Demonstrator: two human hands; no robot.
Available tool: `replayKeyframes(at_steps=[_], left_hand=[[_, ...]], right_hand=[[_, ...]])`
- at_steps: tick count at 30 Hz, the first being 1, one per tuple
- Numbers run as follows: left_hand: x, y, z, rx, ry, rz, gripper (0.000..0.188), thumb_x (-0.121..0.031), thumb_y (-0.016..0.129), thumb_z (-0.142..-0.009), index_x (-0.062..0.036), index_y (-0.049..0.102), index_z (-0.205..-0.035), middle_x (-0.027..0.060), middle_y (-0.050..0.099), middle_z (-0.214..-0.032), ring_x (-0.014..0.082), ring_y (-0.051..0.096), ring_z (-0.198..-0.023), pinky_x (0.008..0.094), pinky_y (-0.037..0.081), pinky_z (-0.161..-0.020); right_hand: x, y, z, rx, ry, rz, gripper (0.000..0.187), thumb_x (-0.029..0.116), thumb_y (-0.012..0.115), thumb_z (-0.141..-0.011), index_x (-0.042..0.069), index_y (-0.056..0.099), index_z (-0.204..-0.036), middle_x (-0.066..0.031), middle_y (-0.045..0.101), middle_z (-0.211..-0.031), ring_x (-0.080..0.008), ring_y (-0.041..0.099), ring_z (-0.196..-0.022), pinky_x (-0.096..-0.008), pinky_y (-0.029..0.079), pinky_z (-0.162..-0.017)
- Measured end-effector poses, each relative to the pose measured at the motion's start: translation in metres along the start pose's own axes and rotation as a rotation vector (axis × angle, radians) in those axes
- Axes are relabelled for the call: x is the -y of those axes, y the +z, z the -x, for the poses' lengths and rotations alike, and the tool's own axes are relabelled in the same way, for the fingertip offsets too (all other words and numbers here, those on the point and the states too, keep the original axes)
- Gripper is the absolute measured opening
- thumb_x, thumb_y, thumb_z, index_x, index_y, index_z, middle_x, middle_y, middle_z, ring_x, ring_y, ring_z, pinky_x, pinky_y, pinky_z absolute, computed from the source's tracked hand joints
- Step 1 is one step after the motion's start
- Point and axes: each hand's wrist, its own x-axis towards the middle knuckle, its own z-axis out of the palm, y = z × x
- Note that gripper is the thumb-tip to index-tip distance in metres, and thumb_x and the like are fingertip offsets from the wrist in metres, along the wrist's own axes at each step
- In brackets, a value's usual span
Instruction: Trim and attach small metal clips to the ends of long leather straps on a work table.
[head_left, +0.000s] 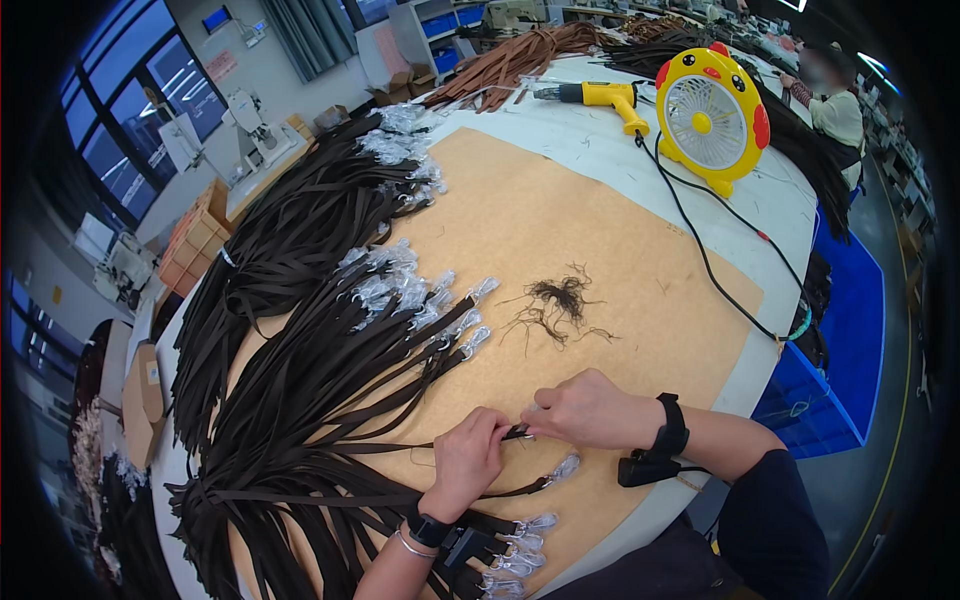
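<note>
Close together over the tan board (650,330), both my hands grip the end of one dark strap (400,447). My left hand (468,455) pinches the strap a little before its end. Fingers closed, my right hand (590,408) holds the strap's tip, where a bit of clear wrapping shows; the hardware inside is mostly hidden. Many like straps fan out to the left, their ends in clear plastic wraps (480,340). Below my hands lies another wrapped end (563,468), with a cluster of wrapped ends (520,550) nearer me. A small heap of dark thread scraps (558,298) lies beyond my hands.
A yellow chick-shaped fan (705,118) stands at the far right beside a yellow heat gun (605,97). Their black cables (690,225) run down the table's right edge. A blue bin (845,330) stands below that edge. Brown straps (510,62) lie at the back; another person (835,110) sits far right.
</note>
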Motion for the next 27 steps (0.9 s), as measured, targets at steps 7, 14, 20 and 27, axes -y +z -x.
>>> replayKeyframes(at_steps=[7,14,20,27], left_hand=[[-0.001,0.0,0.0,0.012,0.007,-0.009,0.007,-0.005,0.067,-0.085,-0.0064,0.062,-0.088,0.0096,0.064,-0.08,0.0295,0.064,-0.067,0.0375,0.05,-0.058],[0.003,0.001,0.0,0.007,0.027,-0.023,0.006,-0.004,0.067,-0.086,-0.0058,0.062,-0.089,0.0102,0.063,-0.079,0.0296,0.064,-0.067,0.0378,0.049,-0.058],[0.005,0.003,0.002,0.018,-0.037,0.033,0.006,-0.004,0.065,-0.088,-0.005,0.06,-0.091,0.0108,0.064,-0.076,0.0261,0.065,-0.063,0.0364,0.05,-0.058],[0.006,0.003,0.002,0.025,-0.033,0.03,0.005,-0.003,0.064,-0.088,-0.005,0.06,-0.091,0.01,0.064,-0.076,0.0245,0.066,-0.063,0.0357,0.05,-0.058]], right_hand=[[0.002,-0.005,-0.006,0.044,-0.008,0.013,0.019,0.03,0.067,-0.09,0.011,0.066,-0.087,-0.0058,0.057,-0.072,-0.0244,0.065,-0.06,-0.0375,0.049,-0.051],[-0.001,0.0,-0.005,0.032,-0.025,-0.01,0.019,0.029,0.067,-0.089,0.01,0.065,-0.084,-0.0055,0.057,-0.07,-0.0245,0.064,-0.059,-0.0377,0.049,-0.051],[-0.002,0.008,0.001,-0.002,0.054,-0.055,0.019,0.032,0.067,-0.09,0.013,0.07,-0.093,-0.0034,0.061,-0.074,-0.0235,0.065,-0.06,-0.0364,0.05,-0.051],[0.004,0.003,-0.002,0.019,0.086,-0.092,0.022,0.032,0.065,-0.091,0.012,0.069,-0.084,-0.0079,0.064,-0.075,-0.0275,0.068,-0.066,-0.0394,0.052,-0.054]])
